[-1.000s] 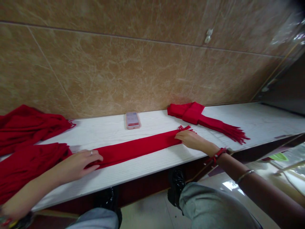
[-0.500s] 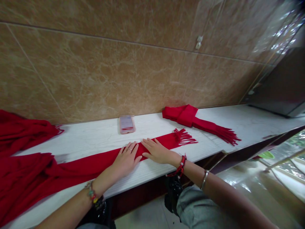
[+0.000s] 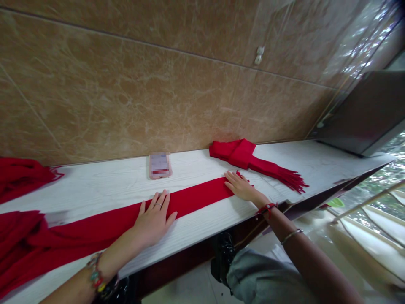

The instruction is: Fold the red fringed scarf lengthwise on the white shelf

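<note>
A long red scarf point(image 3: 196, 196) lies stretched flat along the white counter point(image 3: 104, 185). My left hand point(image 3: 153, 217) rests on it near its middle, fingers spread and flat. My right hand point(image 3: 240, 185) presses flat on the scarf's right end, covering most of its fringe. Both hands are open and hold nothing. The scarf's left part runs into a bunched red heap point(image 3: 19, 240) at the counter's left edge.
A folded red scarf with fringe point(image 3: 253, 160) lies at the back right by the tiled wall. A pink phone point(image 3: 160, 165) sits near the wall. More red cloth point(image 3: 22, 177) is piled at far left. My knee point(image 3: 259, 278) shows below the counter.
My hands were side by side at the scarf's middle; they have slid apart, the right to the fringed end and the left slightly back. The view has shifted a little rightward.
</note>
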Demonstrator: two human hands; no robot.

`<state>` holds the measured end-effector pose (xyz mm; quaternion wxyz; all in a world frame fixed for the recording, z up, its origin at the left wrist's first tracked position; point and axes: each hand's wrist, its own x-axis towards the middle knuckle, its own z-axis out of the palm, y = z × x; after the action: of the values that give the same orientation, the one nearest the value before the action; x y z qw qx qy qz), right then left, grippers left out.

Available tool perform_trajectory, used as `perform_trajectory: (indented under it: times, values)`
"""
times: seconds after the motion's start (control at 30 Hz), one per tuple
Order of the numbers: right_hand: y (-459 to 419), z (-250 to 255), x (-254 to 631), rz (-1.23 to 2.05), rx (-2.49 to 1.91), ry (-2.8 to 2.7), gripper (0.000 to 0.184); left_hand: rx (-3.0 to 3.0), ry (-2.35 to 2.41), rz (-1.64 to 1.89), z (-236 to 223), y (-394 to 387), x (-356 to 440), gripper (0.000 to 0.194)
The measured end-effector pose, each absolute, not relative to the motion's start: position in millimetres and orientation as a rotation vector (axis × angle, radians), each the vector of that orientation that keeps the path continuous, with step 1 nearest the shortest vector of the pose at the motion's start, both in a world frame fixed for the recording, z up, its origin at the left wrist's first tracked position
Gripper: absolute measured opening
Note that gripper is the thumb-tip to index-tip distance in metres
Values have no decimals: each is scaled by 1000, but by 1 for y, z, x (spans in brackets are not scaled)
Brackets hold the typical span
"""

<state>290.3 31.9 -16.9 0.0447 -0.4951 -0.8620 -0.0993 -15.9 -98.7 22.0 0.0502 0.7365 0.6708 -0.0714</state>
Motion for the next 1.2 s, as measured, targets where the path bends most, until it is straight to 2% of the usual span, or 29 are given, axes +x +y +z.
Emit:
perform_trajectory:
  times: [0.13,0.23,0.4,0.53,0.77,1.0,1.2]
  values:
    - [38,-7,298,-308,-1606,-2458,41,2258,2021,-282,31,-91,-11,63]
    - [32,12,280,-246,-1404,-2377,34,2298,1981,-219,34,-79,-2,60]
    - [13,27,246,-8,-1064,-2604,18,2449,1750,-86,30,-55,19,58]
    - [16,16,258,-123,-1356,-2646,15,2565,1614,-39,21,-47,24,54]
    - [33,14,320,-286,-1710,-2443,20,2590,1642,63,12,-48,23,52]
    - [32,28,265,-263,-1546,-2497,29,2617,1659,99,9,-47,24,52]
    - [37,11,243,-287,-1547,-2595,21,2613,1645,150,8,-48,22,51]
